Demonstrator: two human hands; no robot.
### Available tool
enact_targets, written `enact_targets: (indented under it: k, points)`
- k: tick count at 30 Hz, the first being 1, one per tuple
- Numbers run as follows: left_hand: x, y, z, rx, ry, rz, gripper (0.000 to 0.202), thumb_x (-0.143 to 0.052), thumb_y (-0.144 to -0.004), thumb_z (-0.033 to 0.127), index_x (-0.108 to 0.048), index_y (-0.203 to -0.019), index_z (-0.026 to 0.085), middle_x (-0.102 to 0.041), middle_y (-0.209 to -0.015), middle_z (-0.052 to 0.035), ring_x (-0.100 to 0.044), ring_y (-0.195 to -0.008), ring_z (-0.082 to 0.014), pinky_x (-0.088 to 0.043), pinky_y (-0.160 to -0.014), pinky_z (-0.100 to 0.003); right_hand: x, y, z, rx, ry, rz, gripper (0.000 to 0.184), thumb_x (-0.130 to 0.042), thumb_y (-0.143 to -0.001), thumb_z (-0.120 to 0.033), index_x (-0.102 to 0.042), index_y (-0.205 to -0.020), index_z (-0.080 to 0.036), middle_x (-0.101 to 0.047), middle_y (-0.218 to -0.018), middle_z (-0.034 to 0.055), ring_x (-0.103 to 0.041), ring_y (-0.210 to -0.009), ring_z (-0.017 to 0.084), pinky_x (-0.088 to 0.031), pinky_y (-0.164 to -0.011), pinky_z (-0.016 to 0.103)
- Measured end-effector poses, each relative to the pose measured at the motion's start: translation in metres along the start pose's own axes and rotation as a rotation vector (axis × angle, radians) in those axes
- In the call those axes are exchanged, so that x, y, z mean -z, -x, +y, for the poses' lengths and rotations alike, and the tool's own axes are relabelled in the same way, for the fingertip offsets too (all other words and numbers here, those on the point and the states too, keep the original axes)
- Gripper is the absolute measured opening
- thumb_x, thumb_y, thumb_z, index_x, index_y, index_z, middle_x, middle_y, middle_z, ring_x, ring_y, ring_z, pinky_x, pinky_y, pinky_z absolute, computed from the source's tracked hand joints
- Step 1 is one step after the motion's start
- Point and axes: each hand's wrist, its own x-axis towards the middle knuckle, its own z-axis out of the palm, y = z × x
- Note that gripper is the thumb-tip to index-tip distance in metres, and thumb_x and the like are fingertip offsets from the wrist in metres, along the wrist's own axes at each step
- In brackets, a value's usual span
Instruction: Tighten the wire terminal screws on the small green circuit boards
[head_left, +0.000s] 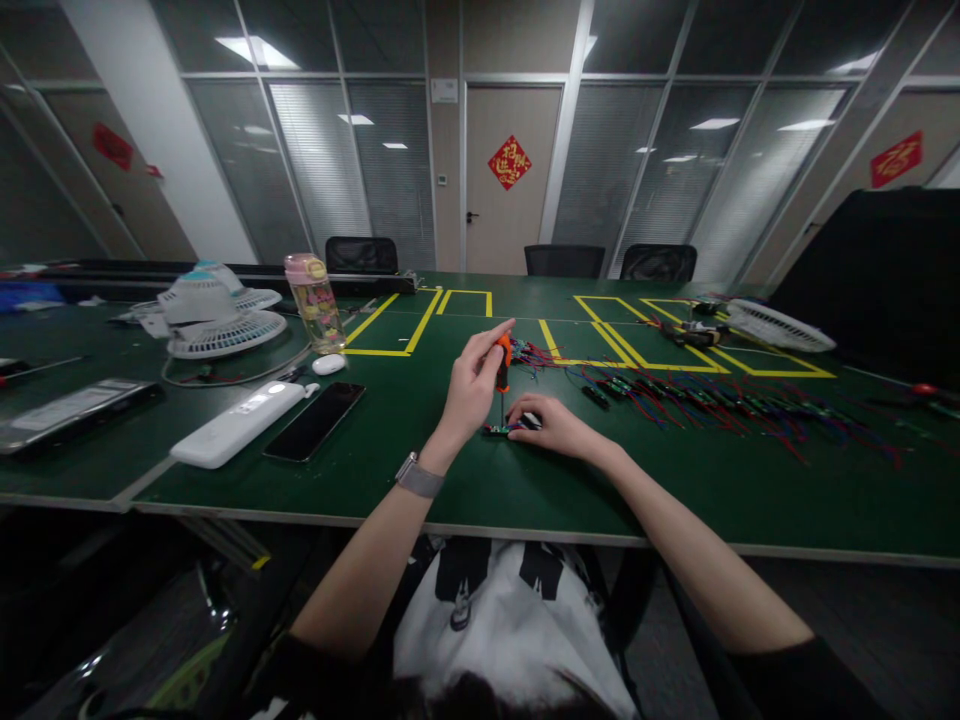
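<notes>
A small screwdriver (502,366) with a stubby orange handle and a thin metal shaft stood upright at the middle of the frame, on a matte green table (420,470) marked with yellow tape rectangles. Its tip seemed to meet a small circuit board (496,430), dark, flat and oblong, lying on the mat just below it, though the contact was too small to make out for certain.

The left hand (469,388) rose from a bent wrist that wore a grey-banded watch (418,477). Its thumb and forefinger pinched the orange handle near the top, with the other fingers curled loosely behind. The right hand (553,425) lay low on the mat right of centre, palm down, its fingers pressed together and bent over the board's right end, pinning it.

At centre right, more boards (675,395) trailed thin red and blue wires. At left sat a glossy black phone (315,421), a smooth white oblong device (236,423), a clear bottle (315,303) with a pink lid, and a white ribbed fan grille (225,335).
</notes>
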Motion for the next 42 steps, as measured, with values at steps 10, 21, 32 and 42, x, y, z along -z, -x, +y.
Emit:
enact_targets:
  k: [10, 21, 32, 42]
  points:
    - [0.0017, -0.0005, 0.0003, -0.002, -0.069, 0.048, 0.029, -0.053, -0.091, 0.023, -0.065, -0.117, 0.024, -0.062, -0.116, -0.0073, -0.060, -0.102, -0.0156, -0.049, -0.088, -0.029, 0.0017, -0.0001, -0.0037, -0.016, -0.005, -0.005, 0.008, -0.071, -0.077, -0.023, -0.068, -0.080, -0.017, -0.067, -0.096, 0.0071, -0.063, -0.090, 0.021, -0.047, -0.086, 0.034]
    - [0.0029, -0.0013, -0.0031, -0.017, -0.141, 0.105, 0.025, -0.061, -0.087, 0.026, -0.068, -0.111, 0.022, -0.063, -0.108, -0.0067, -0.060, -0.095, -0.0152, -0.049, -0.084, -0.027, 0.0015, 0.0000, -0.0031, -0.024, 0.011, -0.013, 0.007, -0.071, -0.077, -0.022, -0.068, -0.081, -0.017, -0.067, -0.096, 0.0070, -0.063, -0.092, 0.020, -0.047, -0.086, 0.034]
    - [0.0023, -0.0010, -0.0027, -0.018, -0.170, 0.113, 0.027, -0.061, -0.087, 0.026, -0.067, -0.113, 0.023, -0.063, -0.105, -0.0055, -0.060, -0.093, -0.0149, -0.048, -0.085, -0.028, 0.0012, -0.0001, -0.0023, -0.012, -0.002, -0.005, 0.008, -0.071, -0.077, -0.023, -0.068, -0.080, -0.017, -0.068, -0.095, 0.0069, -0.063, -0.091, 0.021, -0.047, -0.086, 0.033]
    - [0.0035, 0.0005, 0.0007, -0.067, -0.239, 0.152, 0.023, -0.065, -0.085, 0.029, -0.070, -0.107, 0.024, -0.061, -0.098, -0.0048, -0.058, -0.091, -0.0147, -0.048, -0.083, -0.026, 0.0011, 0.0001, -0.0028, -0.011, 0.002, -0.002, 0.008, -0.071, -0.077, -0.023, -0.069, -0.081, -0.017, -0.068, -0.096, 0.0068, -0.063, -0.090, 0.020, -0.047, -0.085, 0.034]
